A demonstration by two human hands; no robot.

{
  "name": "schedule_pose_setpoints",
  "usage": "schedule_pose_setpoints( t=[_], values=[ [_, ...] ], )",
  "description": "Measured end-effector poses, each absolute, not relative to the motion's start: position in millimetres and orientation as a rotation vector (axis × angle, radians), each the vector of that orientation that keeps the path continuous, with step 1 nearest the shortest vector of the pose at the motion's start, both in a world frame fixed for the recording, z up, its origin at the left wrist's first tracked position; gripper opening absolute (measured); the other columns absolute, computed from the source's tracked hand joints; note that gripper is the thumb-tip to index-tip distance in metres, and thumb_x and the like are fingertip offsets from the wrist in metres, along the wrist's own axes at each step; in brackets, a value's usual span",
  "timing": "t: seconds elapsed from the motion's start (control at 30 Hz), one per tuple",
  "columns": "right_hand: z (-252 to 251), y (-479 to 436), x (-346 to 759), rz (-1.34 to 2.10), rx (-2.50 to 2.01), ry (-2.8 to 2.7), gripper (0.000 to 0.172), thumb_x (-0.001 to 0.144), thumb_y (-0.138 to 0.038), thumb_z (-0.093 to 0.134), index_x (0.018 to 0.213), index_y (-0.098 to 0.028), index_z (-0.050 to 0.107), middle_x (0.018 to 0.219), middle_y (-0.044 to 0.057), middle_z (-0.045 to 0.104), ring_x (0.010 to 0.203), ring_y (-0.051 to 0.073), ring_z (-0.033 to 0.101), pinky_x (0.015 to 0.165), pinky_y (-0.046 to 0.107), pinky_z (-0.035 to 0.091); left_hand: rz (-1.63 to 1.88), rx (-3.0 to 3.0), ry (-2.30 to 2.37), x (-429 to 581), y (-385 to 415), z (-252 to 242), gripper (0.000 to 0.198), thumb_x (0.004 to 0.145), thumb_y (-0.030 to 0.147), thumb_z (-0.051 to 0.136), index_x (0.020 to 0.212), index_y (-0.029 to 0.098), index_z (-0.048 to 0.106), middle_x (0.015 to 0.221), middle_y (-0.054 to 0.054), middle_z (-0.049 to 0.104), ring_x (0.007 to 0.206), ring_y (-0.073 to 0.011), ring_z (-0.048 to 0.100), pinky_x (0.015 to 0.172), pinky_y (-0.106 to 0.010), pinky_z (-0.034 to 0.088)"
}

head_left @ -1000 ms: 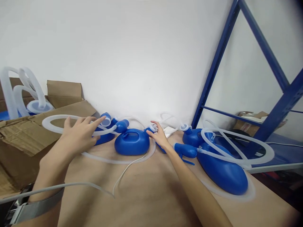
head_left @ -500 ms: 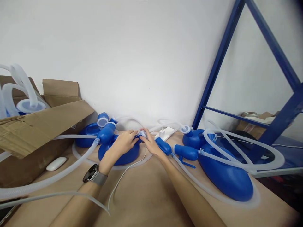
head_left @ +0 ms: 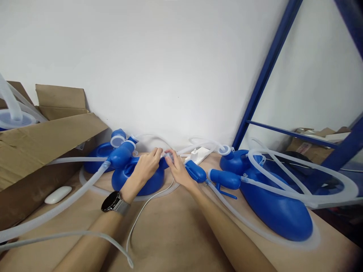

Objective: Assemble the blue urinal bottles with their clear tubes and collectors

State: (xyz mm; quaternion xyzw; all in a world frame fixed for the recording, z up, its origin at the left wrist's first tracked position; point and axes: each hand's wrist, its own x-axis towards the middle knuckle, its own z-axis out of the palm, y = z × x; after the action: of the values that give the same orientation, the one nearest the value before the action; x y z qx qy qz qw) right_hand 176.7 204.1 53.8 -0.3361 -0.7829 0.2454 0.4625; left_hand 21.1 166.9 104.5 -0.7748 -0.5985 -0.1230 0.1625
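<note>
1. The desk (head_left: 159,245) runs along the wall and carries the bottles and tubing.
2. At the left, a cardboard box (head_left: 51,139) stands with its flaps raised, more tubing showing at its top.
3. The middle blue bottle (head_left: 154,181), the one being worked on, sits upright on the desk, between the box and the right-hand blue bottle (head_left: 283,209). The left forearm and hand cover part of it.
4. The left hand (head_left: 147,166) reaches over this bottle, its fingers bent and gathered at the mouth; whether they pinch anything cannot be told, as its back hides the contact.
5. The right hand (head_left: 180,172) meets it from the other side, thumb and fingers curved about the cap and pinching it lightly.
6. The bottle's neck (head_left: 163,163), only partly visible, points to the right, towards that hand.
7. The clear cap (head_left: 169,155) is at the mouth, between the two hands. The step in hand looks like fingertip work on this cap; whether it is being seated or loosened is unclear. The next move seems to call for a steady neck and small, even pressure, so the light bottle does not tip.
</note>
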Motion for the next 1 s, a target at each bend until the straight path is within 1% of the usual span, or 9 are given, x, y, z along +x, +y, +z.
schedule_pose_setpoints(
  t=[0.07, 0.17, 0.27, 0.37, 0.47, 0.53, 0.63, 0.73, 1.0],
  values=[
    [53.8, 202.8, 175.2, 0.597, -0.817, -1.919, 0.038, 0.106, -0.046, 0.038, 0.135, -0.025, 0.051, 0.133, 0.009, 0.06, 0.124, 0.023, 0.055, 0.109, 0.038, 0.039, -0.371, -2.183, -1.714, 22.9, 167.6, 105.8, 0.034, 0.098, 0.005, 0.035, 0.123, 0.013, 0.056, 0.117, -0.018, 0.068, 0.093, -0.0274, 0.073, 0.072, -0.033, 0.055],
    [56.0, 202.5, 177.6, 0.59, -0.822, -1.942, 0.039, 0.106, -0.046, 0.04, 0.137, -0.026, 0.05, 0.136, 0.008, 0.061, 0.127, 0.023, 0.055, 0.108, 0.037, 0.04, -0.393, -2.178, -1.719, 21.1, 167.4, 106.5, 0.036, 0.101, 0.01, 0.035, 0.132, 0.016, 0.053, 0.125, -0.016, 0.067, 0.101, -0.0259, 0.073, 0.077, -0.031, 0.055],
    [62.3, 202.2, 184.0, 0.528, -0.862, -2.047, 0.042, 0.104, -0.049, 0.044, 0.141, -0.028, 0.049, 0.136, 0.007, 0.062, 0.121, 0.024, 0.059, 0.104, 0.037, 0.042, -0.425, -2.123, -1.784, 15.0, 165.8, 106.4, 0.043, 0.107, 0.025, 0.033, 0.148, 0.017, 0.04, 0.134, -0.018, 0.065, 0.109, -0.028, 0.072, 0.08, -0.033, 0.055],
    [69.9, 200.3, 187.3, 0.404, -1.0, -2.122, 0.051, 0.1, -0.058, 0.051, 0.141, -0.028, 0.05, 0.127, 0.01, 0.067, 0.111, 0.027, 0.063, 0.097, 0.039, 0.045, -0.403, -2.062, -1.862, 11.2, 163.5, 106.9, 0.052, 0.107, 0.038, 0.032, 0.152, 0.012, 0.036, 0.122, -0.021, 0.072, 0.103, -0.0345, 0.074, 0.076, -0.038, 0.056],
    [74.7, 197.7, 184.6, 0.291, -1.144, -2.125, 0.059, 0.095, -0.067, 0.054, 0.137, -0.027, 0.054, 0.11, 0.01, 0.072, 0.101, 0.03, 0.067, 0.086, 0.037, 0.046, -0.339, -2.054, -1.895, 12.7, 161.0, 108.0, 0.051, 0.106, 0.038, 0.033, 0.147, 0.011, 0.044, 0.101, -0.02, 0.077, 0.092, -0.0371, 0.076, 0.073, -0.04, 0.054],
    [75.3, 196.6, 181.7, 0.22, -1.176, -2.128, 0.056, 0.097, -0.068, 0.047, 0.135, -0.027, 0.056, 0.103, 0.01, 0.074, 0.095, 0.03, 0.069, 0.081, 0.034, 0.045, -0.32, -2.049, -1.905, 15.4, 159.5, 108.9, 0.048, 0.105, 0.037, 0.033, 0.143, 0.013, 0.049, 0.097, -0.02, 0.078, 0.09, -0.0371, 0.076, 0.073, -0.039, 0.053],
    [74.1, 196.7, 179.2, 0.121, -1.164, -2.16, 0.053, 0.102, -0.065, 0.038, 0.132, -0.027, 0.059, 0.1, 0.01, 0.075, 0.09, 0.029, 0.071, 0.076, 0.032, 0.043, -0.327, -2.037, -1.918, 18.4, 158.6, 109.6, 0.046, 0.106, 0.04, 0.028, 0.121, 0.014, 0.063, 0.096, -0.02, 0.077, 0.09, -0.0372, 0.076, 0.072, -0.038, 0.052],
    [73.9, 197.9, 179.9, 0.07, -1.137, -2.177, 0.05, 0.103, -0.062, 0.036, 0.129, -0.028, 0.061, 0.101, 0.009, 0.077, 0.09, 0.029, 0.072, 0.073, 0.032, 0.043, -0.346, -2.048, -1.922, 18.7, 159.1, 109.2, 0.049, 0.106, 0.041, 0.026, 0.099, 0.016, 0.068, 0.095, -0.018, 0.077, 0.091, -0.0357, 0.075, 0.071, -0.036, 0.05],
    [76.2, 206.8, 185.2, -0.021, -1.088, -2.251, 0.052, 0.102, -0.06, 0.041, 0.128, -0.02, 0.063, 0.092, 0.013, 0.077, 0.085, 0.03, 0.073, 0.071, 0.032, 0.044, -0.437, -2.071, -1.918, 17.1, 158.3, 106.2, 0.042, 0.105, 0.039, 0.034, 0.095, 0.019, 0.069, 0.102, -0.013, 0.078, 0.097, -0.0294, 0.074, 0.072, -0.032, 0.046]
  ],
)
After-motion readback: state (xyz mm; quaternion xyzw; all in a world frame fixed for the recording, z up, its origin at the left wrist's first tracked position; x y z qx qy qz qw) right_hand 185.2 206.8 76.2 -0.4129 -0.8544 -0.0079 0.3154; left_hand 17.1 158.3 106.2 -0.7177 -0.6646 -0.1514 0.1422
